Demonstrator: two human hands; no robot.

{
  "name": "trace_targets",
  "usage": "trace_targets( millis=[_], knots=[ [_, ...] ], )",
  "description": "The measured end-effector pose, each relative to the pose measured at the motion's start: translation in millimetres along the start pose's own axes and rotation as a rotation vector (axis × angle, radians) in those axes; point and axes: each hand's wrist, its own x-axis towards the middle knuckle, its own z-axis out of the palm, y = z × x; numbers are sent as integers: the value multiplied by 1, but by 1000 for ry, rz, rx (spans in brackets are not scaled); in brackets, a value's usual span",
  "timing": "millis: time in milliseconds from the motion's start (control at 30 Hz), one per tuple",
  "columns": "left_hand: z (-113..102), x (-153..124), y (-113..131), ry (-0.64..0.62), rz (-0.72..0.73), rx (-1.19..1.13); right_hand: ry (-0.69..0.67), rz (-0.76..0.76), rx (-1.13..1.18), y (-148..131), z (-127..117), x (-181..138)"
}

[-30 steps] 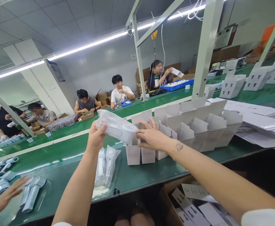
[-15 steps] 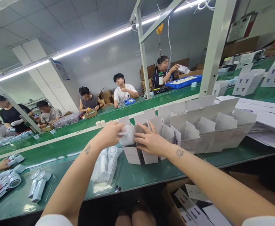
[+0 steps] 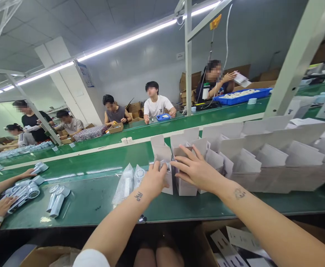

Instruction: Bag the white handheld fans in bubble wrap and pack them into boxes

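Note:
My left hand (image 3: 154,178) presses down into the open top of a small white carton (image 3: 166,185) at the left end of a row of cartons; its fingers are curled over a bit of clear plastic showing at the opening. Beside it my right hand (image 3: 196,168) lies flat with fingers spread over the neighbouring white carton (image 3: 184,185) and its flaps. Left of my left hand lie bagged white handheld fans (image 3: 129,183) on the green belt (image 3: 95,200).
A long row of open white cartons (image 3: 262,163) runs to the right. A co-worker's hands (image 3: 1,205) handle grey fans (image 3: 57,194) at the left. Several people sit across the line. A cardboard box with printed sheets (image 3: 235,244) sits below the bench.
The plastic-bagged item held up in both hands a second ago has gone down into the carton; my left hand has followed it down. The view has shifted rightwards.

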Motion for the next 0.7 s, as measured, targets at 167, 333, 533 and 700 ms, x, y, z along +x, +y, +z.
trace_targets(
  millis=[167, 333, 533, 700],
  knots=[
    [10, -7, -2, -30, 124, 78, 159, 165, -39, -7, -3, -23],
    [-23, -32, -49, 167, 158, -140, 38, 248, -95, 1, 5, -51],
    [-78, -3, -159, 497, -104, -275, 62, 141, 37, -9, -7, -36],
    [-37, 48, -233, 354, -193, -192, 10, 78, 63, -34, 4, -31]
  ],
)
